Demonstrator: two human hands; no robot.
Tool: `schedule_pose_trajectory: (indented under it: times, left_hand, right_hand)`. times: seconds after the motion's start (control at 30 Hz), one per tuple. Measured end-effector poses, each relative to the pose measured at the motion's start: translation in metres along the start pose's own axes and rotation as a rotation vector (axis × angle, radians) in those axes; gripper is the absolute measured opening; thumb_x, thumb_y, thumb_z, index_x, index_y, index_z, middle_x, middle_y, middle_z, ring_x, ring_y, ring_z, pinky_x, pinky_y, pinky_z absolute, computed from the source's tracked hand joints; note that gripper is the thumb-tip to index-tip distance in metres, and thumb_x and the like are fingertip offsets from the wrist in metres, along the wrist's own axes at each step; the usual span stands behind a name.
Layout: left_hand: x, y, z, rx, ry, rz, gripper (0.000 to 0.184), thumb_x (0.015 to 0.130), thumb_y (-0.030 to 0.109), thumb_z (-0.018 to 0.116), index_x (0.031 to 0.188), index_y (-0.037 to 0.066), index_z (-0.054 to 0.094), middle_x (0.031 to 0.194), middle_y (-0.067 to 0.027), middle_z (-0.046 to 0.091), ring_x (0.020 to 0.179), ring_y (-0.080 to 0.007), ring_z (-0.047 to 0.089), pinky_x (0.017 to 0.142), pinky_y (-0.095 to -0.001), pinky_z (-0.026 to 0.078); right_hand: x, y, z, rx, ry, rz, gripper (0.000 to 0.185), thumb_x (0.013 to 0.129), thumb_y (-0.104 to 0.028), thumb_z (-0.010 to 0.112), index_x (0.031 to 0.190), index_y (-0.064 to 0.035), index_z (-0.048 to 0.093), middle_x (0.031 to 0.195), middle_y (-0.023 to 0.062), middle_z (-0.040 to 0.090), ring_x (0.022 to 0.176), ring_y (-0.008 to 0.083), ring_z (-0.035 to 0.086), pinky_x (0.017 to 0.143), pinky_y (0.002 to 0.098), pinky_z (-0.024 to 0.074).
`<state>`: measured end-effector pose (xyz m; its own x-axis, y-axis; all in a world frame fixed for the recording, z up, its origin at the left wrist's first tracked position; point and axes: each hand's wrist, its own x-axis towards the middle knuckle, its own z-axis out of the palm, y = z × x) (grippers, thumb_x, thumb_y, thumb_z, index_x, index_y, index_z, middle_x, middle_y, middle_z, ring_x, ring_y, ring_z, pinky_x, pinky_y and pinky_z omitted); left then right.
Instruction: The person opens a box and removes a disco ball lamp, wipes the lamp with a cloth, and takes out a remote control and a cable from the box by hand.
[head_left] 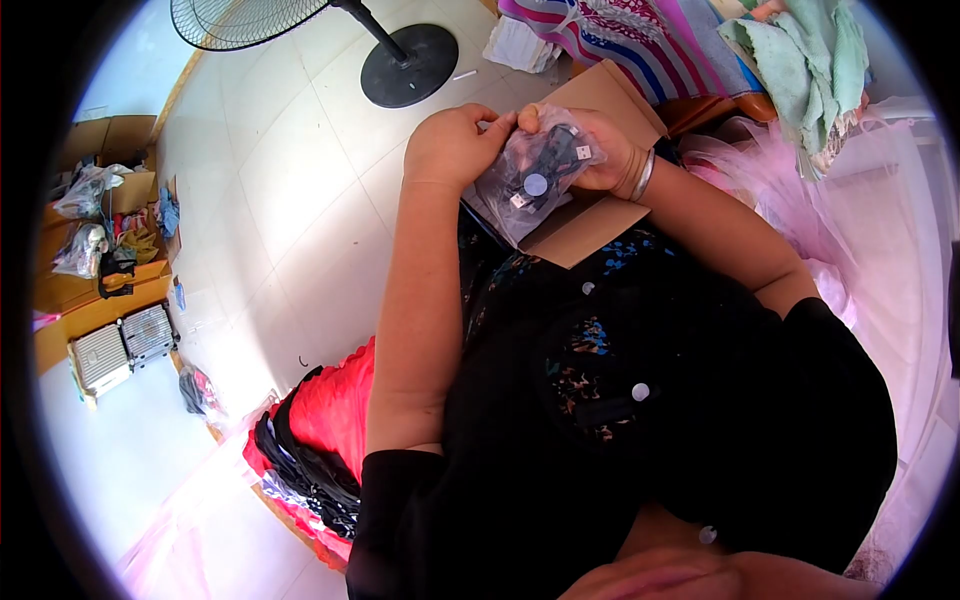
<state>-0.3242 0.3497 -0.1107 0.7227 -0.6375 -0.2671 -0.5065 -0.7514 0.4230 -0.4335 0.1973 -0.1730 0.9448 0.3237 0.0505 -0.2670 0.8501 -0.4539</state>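
A clear plastic bag (515,180) holds a coiled black cable with USB plugs and a round pale sticker. My right hand (600,145), with a bangle at its wrist, is closed on the bag's right side, thumb near its top. Against the bag's top left edge, my left hand (455,145) is closed with its fingertips pinched on the plastic. Beneath both hands an open cardboard box (585,232) rests at the lap, its flaps spread; the bag hides much of its inside.
A black fan base (409,66) stands on the tiled floor ahead. Red and black clothes (320,430) lie at the lower left. Cardboard boxes with bagged items (90,240) are at the far left. Striped fabric (640,40), a green cloth (800,75) and pink tulle (750,170) are at the right.
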Motion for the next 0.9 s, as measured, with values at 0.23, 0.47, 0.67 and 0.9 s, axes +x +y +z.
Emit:
schedule_pose_trajectory:
  times: [0.23,0.47,0.67,0.9]
  left_hand:
    - [0.0012,-0.0051,0.0045,-0.002,0.054,0.054,0.034,0.083,0.038,0.06,0.104,0.014,0.072,0.086,-0.0115,0.071,0.078,-0.0257,0.068,0.073,-0.034,0.052]
    - [0.0017,-0.0045,0.0013,0.012,-0.018,0.018,0.044,0.083,0.049,0.058,0.109,0.015,0.07,0.097,-0.0099,0.071,0.094,-0.027,0.066,0.083,-0.037,0.051]
    - [0.0007,-0.0043,0.0002,0.033,-0.012,0.018,0.043,0.083,0.046,0.058,0.11,0.015,0.07,0.099,-0.0102,0.071,0.096,-0.0273,0.066,0.084,-0.0373,0.051]
    - [-0.0004,-0.0061,0.0048,0.016,0.077,0.047,0.035,0.082,0.038,0.061,0.106,0.015,0.071,0.087,-0.0119,0.07,0.081,-0.0268,0.068,0.075,-0.0347,0.052]
  right_hand:
    - [-0.001,0.0021,-0.0091,-0.066,0.065,0.002,0.021,0.094,-0.025,0.05,0.1,-0.0047,0.053,0.099,0.0122,0.059,0.09,0.0225,0.062,0.083,0.033,0.0505]
    - [0.0011,0.0023,-0.006,-0.151,0.011,0.003,0.021,0.093,-0.026,0.047,0.099,-0.0066,0.052,0.096,0.0138,0.062,0.091,0.0247,0.063,0.083,0.0352,0.0506]
    - [0.0021,0.0055,-0.0083,-0.179,0.008,0.011,0.031,0.1,-0.033,0.039,0.098,-0.0063,0.055,0.097,0.0109,0.063,0.088,0.0219,0.065,0.083,0.0335,0.0524]
    - [0.0027,0.0058,0.0,-0.248,0.041,0.027,0.02,0.097,-0.023,0.047,0.093,-0.0061,0.057,0.093,0.0092,0.063,0.085,0.0186,0.064,0.081,0.0306,0.0522]
